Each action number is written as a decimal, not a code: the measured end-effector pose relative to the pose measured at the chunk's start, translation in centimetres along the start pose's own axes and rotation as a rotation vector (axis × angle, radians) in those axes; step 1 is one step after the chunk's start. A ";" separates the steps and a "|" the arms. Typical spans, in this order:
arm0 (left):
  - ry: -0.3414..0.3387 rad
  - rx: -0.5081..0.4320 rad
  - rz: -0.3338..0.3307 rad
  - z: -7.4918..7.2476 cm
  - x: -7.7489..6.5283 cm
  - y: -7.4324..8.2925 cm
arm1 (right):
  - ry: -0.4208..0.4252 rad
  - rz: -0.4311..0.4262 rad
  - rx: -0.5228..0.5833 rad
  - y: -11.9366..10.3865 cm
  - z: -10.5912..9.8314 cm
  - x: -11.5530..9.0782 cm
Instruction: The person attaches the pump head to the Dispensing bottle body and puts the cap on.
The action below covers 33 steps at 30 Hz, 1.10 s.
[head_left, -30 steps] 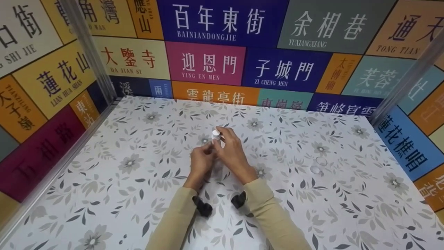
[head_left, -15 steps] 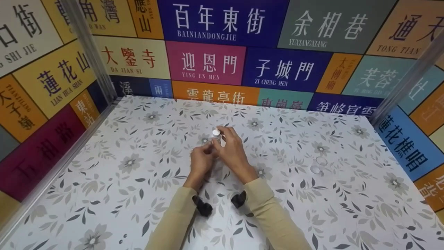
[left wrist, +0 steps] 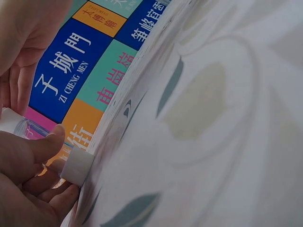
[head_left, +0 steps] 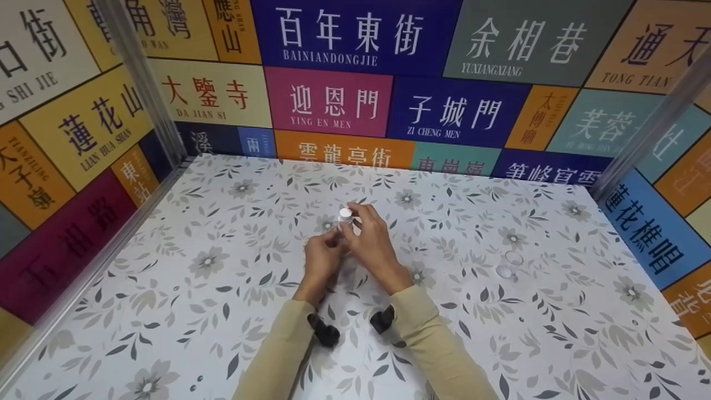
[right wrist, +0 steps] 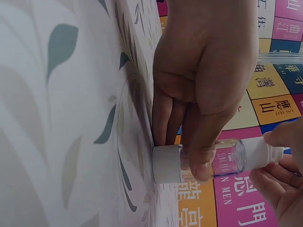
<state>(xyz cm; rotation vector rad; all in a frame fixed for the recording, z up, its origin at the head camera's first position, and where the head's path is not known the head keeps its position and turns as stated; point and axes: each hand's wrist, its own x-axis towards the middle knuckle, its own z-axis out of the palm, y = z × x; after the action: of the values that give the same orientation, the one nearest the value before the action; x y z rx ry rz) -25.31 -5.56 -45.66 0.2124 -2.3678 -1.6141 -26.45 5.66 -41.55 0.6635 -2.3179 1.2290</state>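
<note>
A small clear bottle point(head_left: 345, 214) with a white stepped head and a white base stands upright near the middle of the table. Low on its transparent body point(right wrist: 229, 156), my left hand point(head_left: 322, 258) grips it just above the white base point(left wrist: 77, 165), which is right at the tabletop. Higher up, my right hand point(head_left: 371, 240) pinches the white head point(right wrist: 258, 153) between thumb and fingers. In the head view the hands hide most of the bottle's body.
A small see-through plastic cap point(head_left: 505, 271) lies on the table to the right. The table point(head_left: 250, 333) has a white cover with grey leaves and flowers. Panels printed with place names point(head_left: 328, 103) enclose its back and sides, with clear posts point(head_left: 647, 105) at the corners.
</note>
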 end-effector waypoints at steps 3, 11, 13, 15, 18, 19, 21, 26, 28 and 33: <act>0.004 -0.005 0.004 0.0 0.0 -0.1 | -0.002 0.003 0.002 0.1 0.1 0.0; 0.001 0.003 0.014 0.0 0.1 -0.1 | -0.015 -0.026 -0.006 0.2 0.2 0.0; -0.010 0.002 -0.002 0.0 0.1 0.0 | -0.018 -0.018 -0.005 0.2 0.2 -0.1; -0.016 0.001 -0.014 0.0 0.1 0.0 | -0.023 -0.006 -0.005 0.2 0.1 -0.1; -0.015 0.007 -0.020 -0.1 0.0 0.0 | -0.025 0.009 -0.009 0.1 0.1 -0.2; -0.010 0.012 -0.014 -0.1 0.0 0.0 | -0.022 0.009 -0.009 0.1 0.1 -0.1; -0.004 0.016 0.000 -0.1 0.0 0.0 | -0.014 0.008 -0.009 0.0 0.1 -0.1; -0.006 -0.001 0.013 -0.1 0.0 -0.1 | -0.006 -0.004 -0.016 0.0 0.2 -0.1; -0.012 -0.012 0.007 0.0 0.0 0.0 | -0.004 -0.012 -0.019 0.1 0.2 -0.1; -0.011 -0.023 0.015 0.0 0.0 0.0 | 0.003 -0.020 -0.009 0.1 0.2 0.0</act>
<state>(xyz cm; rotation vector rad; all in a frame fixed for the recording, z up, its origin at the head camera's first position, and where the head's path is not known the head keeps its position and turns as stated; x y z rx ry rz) -25.31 -5.58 -45.70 0.1809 -2.3519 -1.6390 -26.52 5.57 -41.68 0.6790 -2.3075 1.2087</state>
